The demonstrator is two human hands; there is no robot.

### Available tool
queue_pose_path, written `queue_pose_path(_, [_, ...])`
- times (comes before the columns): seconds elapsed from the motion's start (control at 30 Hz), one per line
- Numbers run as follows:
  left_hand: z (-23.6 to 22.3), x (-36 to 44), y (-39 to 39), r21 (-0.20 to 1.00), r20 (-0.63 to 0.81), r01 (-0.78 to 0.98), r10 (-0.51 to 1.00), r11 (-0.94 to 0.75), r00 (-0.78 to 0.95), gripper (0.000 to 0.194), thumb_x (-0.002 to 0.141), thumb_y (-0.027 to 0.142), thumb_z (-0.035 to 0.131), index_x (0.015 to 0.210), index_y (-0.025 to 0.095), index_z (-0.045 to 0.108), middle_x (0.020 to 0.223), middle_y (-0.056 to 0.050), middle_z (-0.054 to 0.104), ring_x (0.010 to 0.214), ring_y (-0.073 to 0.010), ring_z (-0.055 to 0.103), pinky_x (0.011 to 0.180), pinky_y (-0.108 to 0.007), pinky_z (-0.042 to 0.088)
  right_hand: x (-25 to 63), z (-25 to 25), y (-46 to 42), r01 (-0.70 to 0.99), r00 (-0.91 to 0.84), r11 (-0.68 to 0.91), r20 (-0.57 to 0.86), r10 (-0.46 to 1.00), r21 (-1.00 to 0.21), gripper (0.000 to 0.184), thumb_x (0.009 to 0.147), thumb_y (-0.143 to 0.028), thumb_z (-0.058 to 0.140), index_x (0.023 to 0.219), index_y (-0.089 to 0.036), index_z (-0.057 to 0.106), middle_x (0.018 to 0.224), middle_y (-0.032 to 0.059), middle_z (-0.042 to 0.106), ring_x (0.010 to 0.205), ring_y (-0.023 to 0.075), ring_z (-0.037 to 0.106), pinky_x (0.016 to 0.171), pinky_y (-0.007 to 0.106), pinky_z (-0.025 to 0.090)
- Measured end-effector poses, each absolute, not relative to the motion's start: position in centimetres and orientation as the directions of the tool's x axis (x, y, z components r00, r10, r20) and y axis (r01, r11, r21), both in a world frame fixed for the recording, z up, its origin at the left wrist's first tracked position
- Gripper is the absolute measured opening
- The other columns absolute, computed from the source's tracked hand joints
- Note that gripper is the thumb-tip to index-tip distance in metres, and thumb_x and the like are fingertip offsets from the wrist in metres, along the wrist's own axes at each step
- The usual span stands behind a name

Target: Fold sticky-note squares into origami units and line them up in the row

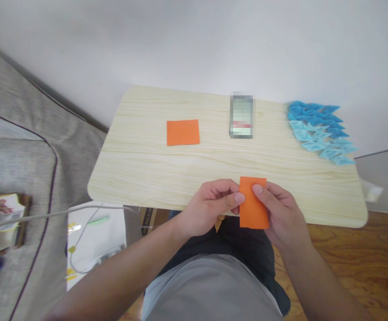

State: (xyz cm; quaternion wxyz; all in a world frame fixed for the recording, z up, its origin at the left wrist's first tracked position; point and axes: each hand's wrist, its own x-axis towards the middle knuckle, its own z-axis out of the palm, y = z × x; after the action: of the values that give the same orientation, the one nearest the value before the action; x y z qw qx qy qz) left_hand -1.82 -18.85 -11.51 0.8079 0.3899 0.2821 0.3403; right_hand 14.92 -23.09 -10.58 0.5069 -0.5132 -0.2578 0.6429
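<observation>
Orange sheet (254,211) at the worktop's (140,165) near edge — I've got left hand (210,205) pinching its left side, right hand (285,211) gripping thumb-on-face, fingers behind, probably to steady it. Second orange piece (183,132) lies flat farther back — likely parked within reach.

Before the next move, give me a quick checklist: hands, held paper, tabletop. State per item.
1. Left hand gripping held orange paper: ok, at its left edge.
2. Right hand gripping it: ok, thumb on the face.
3. Held paper's underside: cannot tell, hidden.
4. Held paper fully within the table outline: not ok, lower end passes the front edge in view.
5. Loose orange paper clear of hands: ok.
6. Phone screen readable: not ok, pixelated.
</observation>
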Motion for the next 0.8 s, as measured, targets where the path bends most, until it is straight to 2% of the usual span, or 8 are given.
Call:
queue_pose_path(0.1, [-12.1,-2.1,-18.6,0.837,-0.181,-0.316,0.771,0.447,0.611,0.025,0.089,0.034,0.073,0.079,0.012,0.069,0.071,-0.001,0.06,0.068,-0.0098,0.054,0.068,-0.022,0.043,14.8,-10.5,-23.0,-0.367,0.029,-0.358,-0.396,0.918,-0.859,0.024,0.087,-0.043,0.075,0.094,-0.021,0.077,0.076,0.0046,0.076,0.062,0.0185,0.069,0.059,0.032,0.059])
queue_pose_path(0.23, [-12.2,-2.3,-18.4,0.855,-0.187,-0.291,0.778,0.43,0.6,0.025,0.09,0.035,0.073,0.079,0.012,0.067,0.073,0.0,0.057,0.069,-0.009,0.05,0.067,-0.022,0.041,15.3,-10.5,-23.0,-0.16,0.053,-0.315,-0.327,0.944,-0.935,0.022,0.089,-0.043,0.073,0.092,-0.022,0.079,0.08,0.0037,0.076,0.066,0.0156,0.066,0.059,0.026,0.055])
queue_pose_path(0.3, [-12.2,-2.3,-18.4,0.852,-0.19,-0.293,0.778,0.433,0.599,0.026,0.09,0.035,0.072,0.079,0.013,0.066,0.072,0.0,0.056,0.069,-0.0088,0.049,0.067,-0.022,0.04,15.4,-10.6,-23.1,-0.111,0.038,-0.315,-0.321,0.946,-0.942,0.024,0.091,-0.044,0.071,0.094,-0.022,0.08,0.08,0.0038,0.076,0.067,0.0158,0.066,0.058,0.026,0.054])
queue_pose_path(0.47, [-12.7,-2.1,-18.5,0.815,-0.198,-0.322,0.754,0.481,0.627,0.026,0.09,0.036,0.072,0.079,0.014,0.065,0.07,0.0,0.057,0.067,-0.0096,0.05,0.067,-0.023,0.04,14.8,-11.1,-23.4,-0.295,0.04,-0.302,-0.328,0.944,-0.906,0.024,0.09,-0.044,0.071,0.098,-0.023,0.079,0.077,0.004,0.075,0.063,0.0179,0.067,0.056,0.029,0.055])
queue_pose_path(0.57, [-13.1,-2.1,-18.6,0.805,-0.198,-0.332,0.75,0.492,0.631,0.026,0.09,0.037,0.072,0.079,0.014,0.065,0.07,0.0,0.058,0.066,-0.0096,0.051,0.066,-0.023,0.04,14.8,-11.1,-23.4,-0.291,0.044,-0.28,-0.305,0.951,-0.915,0.022,0.091,-0.043,0.071,0.096,-0.023,0.08,0.077,0.0033,0.075,0.063,0.0172,0.065,0.055,0.028,0.052])
queue_pose_path(0.7, [-12.6,-2.4,-18.8,0.877,-0.199,-0.259,0.796,0.406,0.572,0.024,0.088,0.038,0.073,0.088,0.015,0.07,0.083,-0.003,0.065,0.077,-0.0137,0.057,0.074,-0.026,0.045,15.8,-10.3,-23.3,-0.041,0.001,-0.274,-0.275,0.962,-0.961,0.023,0.095,-0.041,0.066,0.103,-0.025,0.08,0.083,0.0019,0.072,0.075,0.0181,0.064,0.069,0.03,0.054])
queue_pose_path(0.8, [-11.8,-2.7,-18.5,0.94,-0.164,-0.189,0.86,0.285,0.483,0.024,0.089,0.039,0.072,0.098,0.017,0.072,0.091,-0.005,0.068,0.085,-0.0167,0.059,0.08,-0.029,0.046,16.6,-9.7,-23.3,0.164,-0.024,-0.232,-0.239,0.971,-0.959,0.025,0.097,-0.042,0.063,0.098,-0.024,0.08,0.081,0.0019,0.069,0.075,0.0177,0.06,0.069,0.03,0.051])
